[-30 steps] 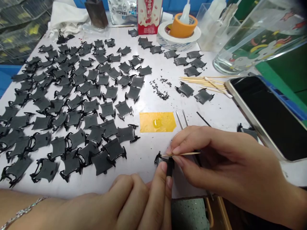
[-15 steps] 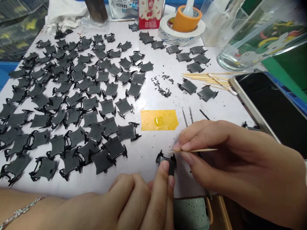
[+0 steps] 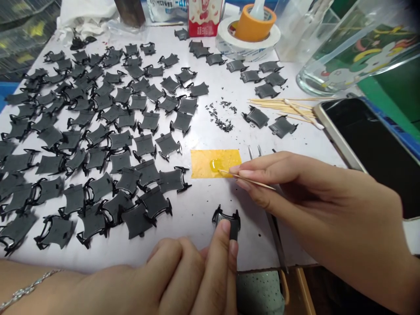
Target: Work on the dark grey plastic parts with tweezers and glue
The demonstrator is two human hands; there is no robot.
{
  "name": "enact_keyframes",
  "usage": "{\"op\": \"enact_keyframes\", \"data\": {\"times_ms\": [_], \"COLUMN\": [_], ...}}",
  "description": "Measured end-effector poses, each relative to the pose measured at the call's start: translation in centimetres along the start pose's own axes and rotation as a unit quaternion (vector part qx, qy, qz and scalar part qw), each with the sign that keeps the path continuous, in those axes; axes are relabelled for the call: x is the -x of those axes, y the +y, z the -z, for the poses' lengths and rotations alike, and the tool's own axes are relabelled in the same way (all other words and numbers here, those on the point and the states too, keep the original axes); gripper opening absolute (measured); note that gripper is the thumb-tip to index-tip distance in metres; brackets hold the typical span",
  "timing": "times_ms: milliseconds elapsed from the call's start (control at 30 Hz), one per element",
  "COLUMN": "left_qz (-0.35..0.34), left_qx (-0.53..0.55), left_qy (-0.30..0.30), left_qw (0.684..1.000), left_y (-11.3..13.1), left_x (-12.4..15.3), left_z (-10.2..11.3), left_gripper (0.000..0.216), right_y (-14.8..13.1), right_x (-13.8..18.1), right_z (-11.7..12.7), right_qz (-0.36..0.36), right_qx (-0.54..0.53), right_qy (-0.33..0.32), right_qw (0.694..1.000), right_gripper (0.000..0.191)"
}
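Shifted away from the black plastic piece [image 3: 234, 229]: the right hand [image 3: 295, 192], pinching a toothpick [image 3: 249, 179], now reaches the clear drop [image 3: 215, 165] on yellow tape [image 3: 201, 164]. Fingers of the left hand [image 3: 177, 275] press that piece onto the white table [image 3: 197, 245]. It appears light and stiff, with fragile thin arms; take hold by its flat body.

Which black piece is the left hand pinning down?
The lone piece below the yellow tape, under a fingertip of the left hand; the other pieces lie in rows.

Carton [image 3: 204, 17] print illegible, bag [image 3: 164, 8] print illegible
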State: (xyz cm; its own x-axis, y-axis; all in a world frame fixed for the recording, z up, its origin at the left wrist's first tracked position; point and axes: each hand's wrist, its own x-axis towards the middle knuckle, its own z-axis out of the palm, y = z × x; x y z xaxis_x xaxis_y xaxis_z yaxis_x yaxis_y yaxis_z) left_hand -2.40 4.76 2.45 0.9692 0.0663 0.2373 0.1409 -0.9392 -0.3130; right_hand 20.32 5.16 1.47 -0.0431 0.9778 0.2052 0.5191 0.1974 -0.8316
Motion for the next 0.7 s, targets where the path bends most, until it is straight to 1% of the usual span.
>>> {"op": "enact_keyframes", "data": {"times_ms": [67, 167, 367, 433, 500, 567, 700], "left_qz": [0.003, 0.006, -0.005, -0.005, -0.007, -0.010, -0.005], "left_qx": [0.006, 0.005, 0.008, 0.006, 0.006, 0.008, 0.010], "left_qy": [-0.005, 0.011, 0.003, 0.000, -0.007, -0.008, 0.002], "left_qw": [1.000, 1.000, 1.000, 1.000, 1.000, 1.000, 1.000], "left_y": [0.1, 0.3, 0.0, -0.1, -0.1, 0.0, -0.1], "left_x": [0.0, 0.0, 0.1, 0.1, 0.0, 0.0, 0.0], "left_z": [0.0, -0.2, -0.1, 0.0, 0.0, 0.0, -0.2], "left_gripper": [0.028, 0.029, 0.025, 0.025, 0.027, 0.028, 0.027], "right_y": [0.1, 0.3, -0.4, -0.7, -0.9, -0.7, -0.2], "right_x": [0.0, 0.0, 0.3, 0.3, 0.3, 0.4, 0.7], "right_z": [0.0, 0.0, 0.3, 0.4, 0.4, 0.4, 0.4], "right_qz": [0.003, 0.004, 0.023, 0.015, 0.012, 0.013, 0.026], "right_qx": [0.006, 0.013, -0.032, -0.053, -0.069, -0.070, -0.078], "right_qy": [-0.002, 0.002, 0.030, 0.012, -0.028, -0.054, -0.071], "right_qw": [1.000, 1.000, 0.999, 0.998, 0.997, 0.996, 0.994], "right_gripper": [0.009, 0.007, 0.016, 0.019, 0.022, 0.024, 0.027]}}
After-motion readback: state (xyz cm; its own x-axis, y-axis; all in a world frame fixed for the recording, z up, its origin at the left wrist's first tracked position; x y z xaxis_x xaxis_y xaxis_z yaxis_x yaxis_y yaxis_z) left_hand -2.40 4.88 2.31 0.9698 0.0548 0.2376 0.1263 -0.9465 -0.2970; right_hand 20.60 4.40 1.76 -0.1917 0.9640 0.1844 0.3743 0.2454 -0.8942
